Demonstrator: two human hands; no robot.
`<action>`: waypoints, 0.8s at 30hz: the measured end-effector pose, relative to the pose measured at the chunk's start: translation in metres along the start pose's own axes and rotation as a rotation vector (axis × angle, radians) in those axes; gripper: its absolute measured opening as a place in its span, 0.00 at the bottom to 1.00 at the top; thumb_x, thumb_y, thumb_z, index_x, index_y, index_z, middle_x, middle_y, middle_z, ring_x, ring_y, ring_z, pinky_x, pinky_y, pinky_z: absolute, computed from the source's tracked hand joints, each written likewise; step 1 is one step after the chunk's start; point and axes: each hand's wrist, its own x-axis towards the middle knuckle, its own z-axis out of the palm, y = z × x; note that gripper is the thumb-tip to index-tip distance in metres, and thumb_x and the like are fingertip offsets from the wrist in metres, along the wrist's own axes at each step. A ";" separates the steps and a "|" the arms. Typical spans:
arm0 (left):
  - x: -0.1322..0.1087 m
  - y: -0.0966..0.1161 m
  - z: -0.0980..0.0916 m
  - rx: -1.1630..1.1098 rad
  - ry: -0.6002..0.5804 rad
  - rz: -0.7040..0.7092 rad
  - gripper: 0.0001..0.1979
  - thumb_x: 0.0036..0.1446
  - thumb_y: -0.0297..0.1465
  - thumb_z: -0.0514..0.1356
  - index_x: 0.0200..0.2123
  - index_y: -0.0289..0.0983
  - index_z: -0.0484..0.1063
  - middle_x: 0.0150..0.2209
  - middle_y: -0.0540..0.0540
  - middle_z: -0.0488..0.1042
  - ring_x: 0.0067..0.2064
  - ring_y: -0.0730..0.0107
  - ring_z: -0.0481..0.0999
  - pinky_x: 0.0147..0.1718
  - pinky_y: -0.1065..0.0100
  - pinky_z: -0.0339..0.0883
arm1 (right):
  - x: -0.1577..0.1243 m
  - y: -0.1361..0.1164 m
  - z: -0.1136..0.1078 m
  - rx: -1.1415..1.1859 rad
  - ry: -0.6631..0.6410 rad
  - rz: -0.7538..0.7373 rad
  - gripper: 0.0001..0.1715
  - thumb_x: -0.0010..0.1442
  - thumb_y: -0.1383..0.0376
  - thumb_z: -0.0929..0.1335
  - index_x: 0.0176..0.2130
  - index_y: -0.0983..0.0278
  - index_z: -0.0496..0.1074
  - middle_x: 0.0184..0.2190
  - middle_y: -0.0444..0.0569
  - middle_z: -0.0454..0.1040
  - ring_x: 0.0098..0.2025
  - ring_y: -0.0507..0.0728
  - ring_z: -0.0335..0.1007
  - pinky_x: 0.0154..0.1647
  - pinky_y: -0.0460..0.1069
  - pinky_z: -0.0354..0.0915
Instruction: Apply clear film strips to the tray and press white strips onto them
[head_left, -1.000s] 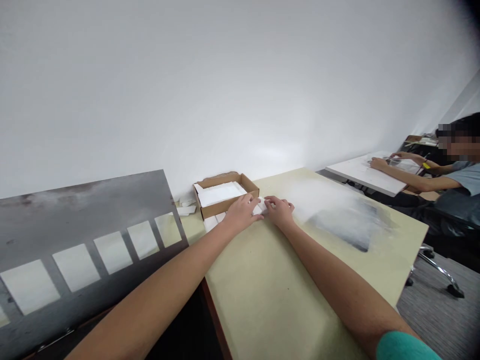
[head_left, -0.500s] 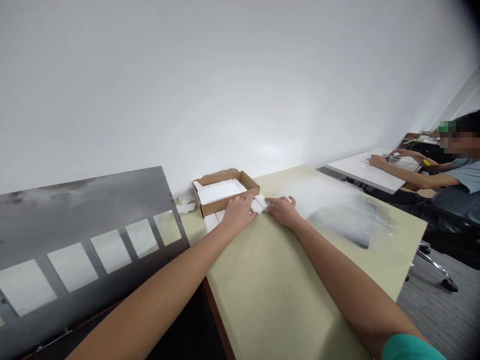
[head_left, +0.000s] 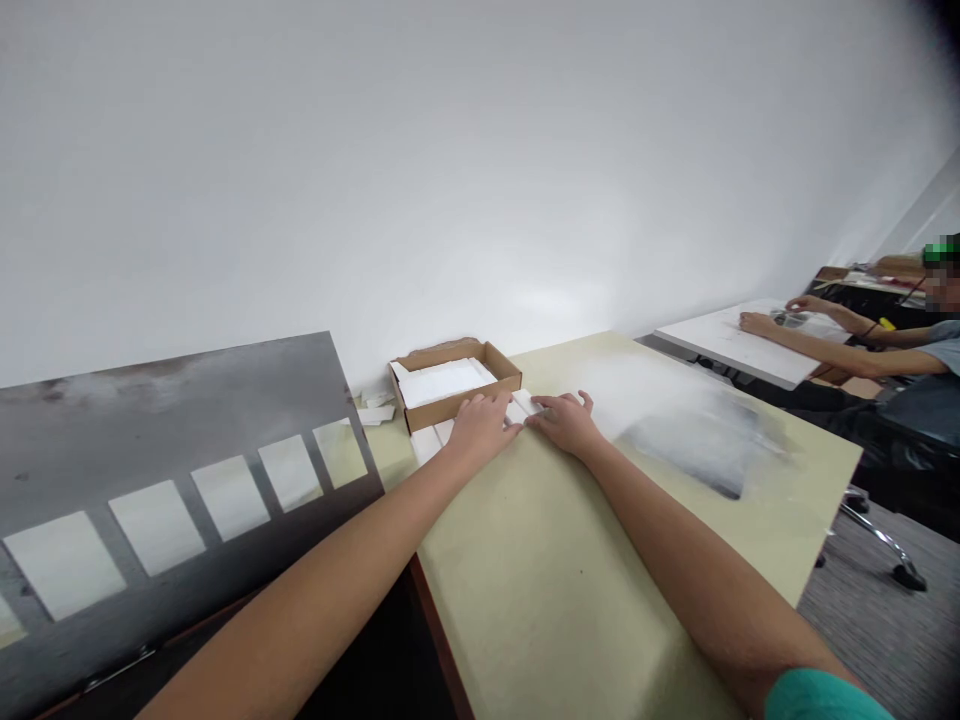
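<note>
White, flat, rectangular pieces (head_left: pixel 527 402), their material unclear, are lying in a row along the near side of a shallow, open, brown cardboard box (head_left: pixel 442 409). The row is running from the box's near left corner to just beyond its right one, on a pale yellow-green, smooth surface (head_left: pixel 540 560). The left hand (head_left: pixel 484 425) is covering the middle of the row, in front of the box; its fingers are curving over the pieces, with the thumb standing apart. The right hand (head_left: pixel 566 422) is touching the row's end, just right of the box, its thumb and index finger spreading along the edge (whether either hand is gripping, I cannot tell).

Inside the box, white, flat sheets (head_left: pixel 448 380) are lying. Small white scraps (head_left: pixel 377 412) are sitting just left of it. Farther left, a grey, dull board (head_left: pixel 225 410) is showing a line of pale rectangles (head_left: pixel 229 498). Well right of the box, a dark grey, whitish-edged patch (head_left: pixel 682 450) is marking the surface, and beyond it a co-worker (head_left: pixel 911 395) is working at a white tabletop (head_left: pixel 739 345).
</note>
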 end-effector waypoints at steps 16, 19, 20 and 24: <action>-0.041 0.009 -0.081 0.045 0.039 0.083 0.20 0.71 0.40 0.62 0.60 0.36 0.71 0.57 0.40 0.74 0.55 0.56 0.77 0.54 0.49 0.75 | -0.002 0.005 0.003 -0.016 0.024 0.037 0.23 0.71 0.56 0.71 0.60 0.63 0.72 0.60 0.55 0.73 0.57 0.63 0.74 0.58 0.64 0.72; -0.112 -0.009 -0.135 0.028 -0.009 0.087 0.20 0.75 0.43 0.54 0.62 0.40 0.70 0.57 0.40 0.75 0.58 0.55 0.76 0.59 0.52 0.71 | -0.006 0.008 0.002 0.011 0.041 0.041 0.25 0.70 0.54 0.71 0.60 0.63 0.72 0.60 0.54 0.73 0.60 0.65 0.72 0.62 0.67 0.67; -0.144 -0.014 -0.148 0.025 -0.035 0.066 0.21 0.75 0.45 0.53 0.61 0.40 0.71 0.57 0.40 0.75 0.58 0.54 0.76 0.60 0.52 0.70 | -0.007 0.008 -0.001 0.021 0.059 0.047 0.26 0.69 0.53 0.72 0.60 0.62 0.72 0.59 0.54 0.74 0.61 0.66 0.70 0.65 0.69 0.63; -0.282 0.000 -0.156 0.008 -0.135 -0.089 0.30 0.74 0.49 0.51 0.68 0.38 0.66 0.66 0.33 0.71 0.69 0.40 0.67 0.64 0.39 0.64 | -0.010 -0.005 -0.029 0.071 0.222 0.098 0.29 0.68 0.51 0.70 0.63 0.60 0.72 0.59 0.57 0.76 0.65 0.71 0.64 0.69 0.74 0.43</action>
